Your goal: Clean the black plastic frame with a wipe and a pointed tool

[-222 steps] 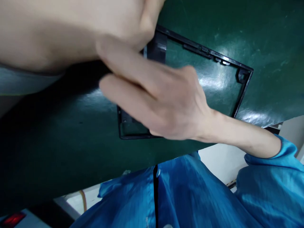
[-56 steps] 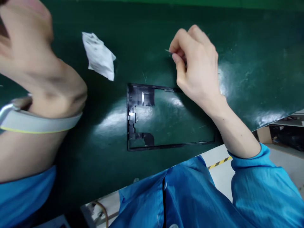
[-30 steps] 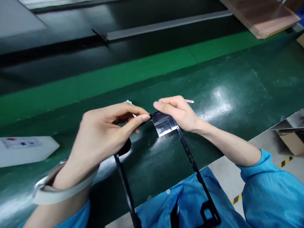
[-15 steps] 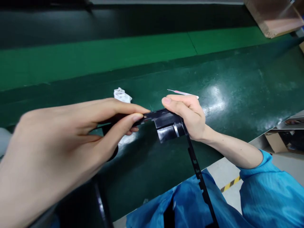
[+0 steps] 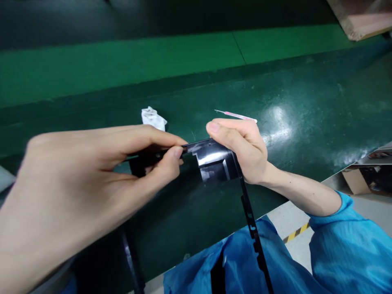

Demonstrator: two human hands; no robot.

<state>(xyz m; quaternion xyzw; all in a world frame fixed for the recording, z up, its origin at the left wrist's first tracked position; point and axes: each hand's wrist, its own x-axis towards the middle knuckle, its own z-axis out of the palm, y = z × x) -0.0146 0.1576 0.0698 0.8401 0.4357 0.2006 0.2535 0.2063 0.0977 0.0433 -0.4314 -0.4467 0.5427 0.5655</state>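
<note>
I hold a black plastic frame (image 5: 214, 159) tilted up above the dark green bench (image 5: 306, 106), its long sides running down toward my blue coat. My left hand (image 5: 92, 175) pinches the frame's top edge between thumb and forefinger. My right hand (image 5: 241, 147) grips the frame's upper right corner, fingers curled over it. A thin pink-tipped tool (image 5: 237, 116) sticks out behind my right hand's fingers; whether the hand holds it or it lies on the bench I cannot tell.
A crumpled white wipe (image 5: 152, 117) lies on the bench just beyond my left hand. A brighter green strip (image 5: 122, 65) runs across the back. A brown board (image 5: 364, 18) sits far right. Cardboard boxes (image 5: 357, 183) stand on the floor at right.
The frame lay flat on the bench 1.9 s ago; both hands have since lifted it by its top edge. In the last half second my left fingers slid slightly along that edge.
</note>
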